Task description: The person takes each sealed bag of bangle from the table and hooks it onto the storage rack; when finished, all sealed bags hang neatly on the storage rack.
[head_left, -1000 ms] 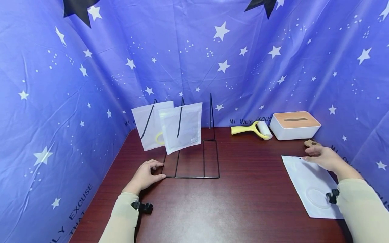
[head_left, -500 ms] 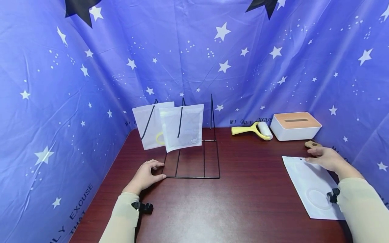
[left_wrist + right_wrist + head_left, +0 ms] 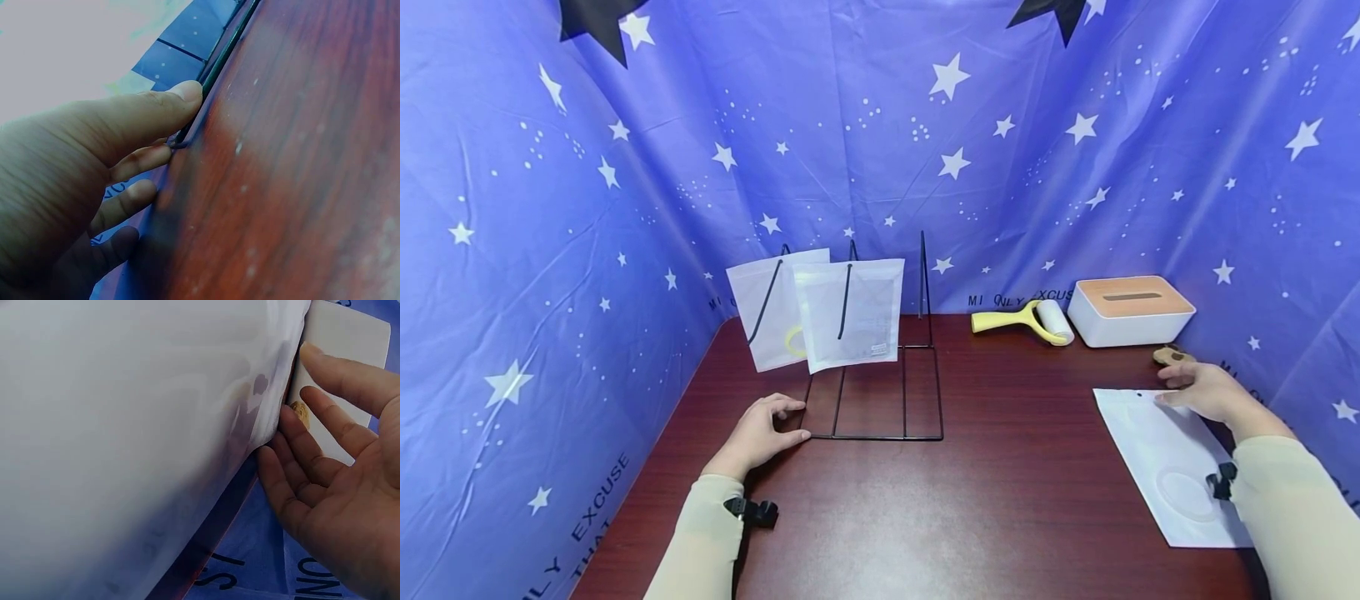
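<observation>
A black wire display rack (image 3: 904, 392) stands on the table, with two white pouches hanging from its prongs, a rear pouch (image 3: 760, 310) showing a yellow ring and a front pouch (image 3: 863, 312). My left hand (image 3: 758, 433) holds the rack's near-left corner, thumb and index finger against the wire (image 3: 219, 65). At the right lies a flat white pouch (image 3: 1165, 454) with a hanging hole and a faint ring shape. My right hand (image 3: 1210, 393) is at its far edge; in the right wrist view the fingertips (image 3: 284, 415) touch that edge, and the thumb stands apart.
Along the back are a yellow-handled lint roller (image 3: 1022, 321) and a white tissue box (image 3: 1131, 312) with a wooden lid. A small brown object (image 3: 1170, 356) lies just beyond my right hand. Starry blue cloth (image 3: 850, 125) encloses the table (image 3: 1000, 500).
The flat pouch under my right hand has shifted slightly toward the near edge. The front hanging pouch has swung a little and its lower edge sits higher. My left hand stays put.
</observation>
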Demonstrator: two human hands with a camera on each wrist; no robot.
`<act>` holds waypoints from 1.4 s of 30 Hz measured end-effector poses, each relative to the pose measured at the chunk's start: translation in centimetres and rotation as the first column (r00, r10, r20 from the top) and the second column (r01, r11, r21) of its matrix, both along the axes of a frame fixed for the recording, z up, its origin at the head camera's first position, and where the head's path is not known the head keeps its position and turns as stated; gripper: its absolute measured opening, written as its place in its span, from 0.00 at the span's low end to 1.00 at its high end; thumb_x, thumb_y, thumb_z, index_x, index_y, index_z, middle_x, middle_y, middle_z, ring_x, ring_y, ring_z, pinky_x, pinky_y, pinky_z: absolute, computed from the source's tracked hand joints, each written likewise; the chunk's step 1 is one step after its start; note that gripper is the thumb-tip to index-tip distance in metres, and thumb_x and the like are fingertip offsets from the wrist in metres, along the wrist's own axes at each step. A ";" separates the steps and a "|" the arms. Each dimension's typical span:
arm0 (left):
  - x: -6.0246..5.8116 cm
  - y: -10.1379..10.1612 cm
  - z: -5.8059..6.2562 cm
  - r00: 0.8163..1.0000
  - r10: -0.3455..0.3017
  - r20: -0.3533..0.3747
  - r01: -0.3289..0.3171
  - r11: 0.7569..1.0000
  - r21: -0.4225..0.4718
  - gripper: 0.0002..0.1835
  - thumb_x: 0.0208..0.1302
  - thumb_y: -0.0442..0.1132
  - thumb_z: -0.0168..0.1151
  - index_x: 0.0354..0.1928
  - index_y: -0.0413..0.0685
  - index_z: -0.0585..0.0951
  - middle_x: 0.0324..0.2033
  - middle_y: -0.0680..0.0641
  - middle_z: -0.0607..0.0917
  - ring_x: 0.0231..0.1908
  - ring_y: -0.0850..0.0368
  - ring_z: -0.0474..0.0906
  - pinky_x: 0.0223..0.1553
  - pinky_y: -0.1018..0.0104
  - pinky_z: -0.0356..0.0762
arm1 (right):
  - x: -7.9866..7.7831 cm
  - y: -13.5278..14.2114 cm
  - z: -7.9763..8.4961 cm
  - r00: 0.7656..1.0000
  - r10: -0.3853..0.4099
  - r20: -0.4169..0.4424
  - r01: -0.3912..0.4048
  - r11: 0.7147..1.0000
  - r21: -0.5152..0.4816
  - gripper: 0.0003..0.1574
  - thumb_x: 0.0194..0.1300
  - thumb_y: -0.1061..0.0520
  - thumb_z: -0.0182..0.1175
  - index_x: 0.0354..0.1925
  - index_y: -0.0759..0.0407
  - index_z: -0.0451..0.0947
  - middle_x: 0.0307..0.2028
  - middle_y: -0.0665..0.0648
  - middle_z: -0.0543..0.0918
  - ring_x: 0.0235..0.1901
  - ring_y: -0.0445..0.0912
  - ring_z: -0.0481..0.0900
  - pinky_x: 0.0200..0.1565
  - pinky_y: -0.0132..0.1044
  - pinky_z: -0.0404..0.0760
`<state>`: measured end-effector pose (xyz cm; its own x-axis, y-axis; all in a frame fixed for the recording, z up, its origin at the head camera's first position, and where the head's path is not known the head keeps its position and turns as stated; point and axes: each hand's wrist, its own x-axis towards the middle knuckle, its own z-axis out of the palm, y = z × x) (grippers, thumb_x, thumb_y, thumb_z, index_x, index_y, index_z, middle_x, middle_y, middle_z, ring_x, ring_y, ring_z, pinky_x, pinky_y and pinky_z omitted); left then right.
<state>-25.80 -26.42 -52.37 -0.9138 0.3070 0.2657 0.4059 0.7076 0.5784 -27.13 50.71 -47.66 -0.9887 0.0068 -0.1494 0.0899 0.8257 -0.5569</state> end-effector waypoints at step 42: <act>0.1 0.0 -0.1 1.000 0.000 -0.014 0.000 1.000 0.004 0.27 0.53 0.44 0.84 0.55 0.47 0.88 0.47 0.53 0.87 0.43 0.54 0.78 0.48 0.54 0.77 | 1.2 -4.7 2.8 0.976 -0.059 -0.211 0.040 0.995 -0.093 0.24 0.77 0.45 0.63 0.51 0.65 0.81 0.35 0.56 0.84 0.30 0.46 0.77 0.29 0.39 0.77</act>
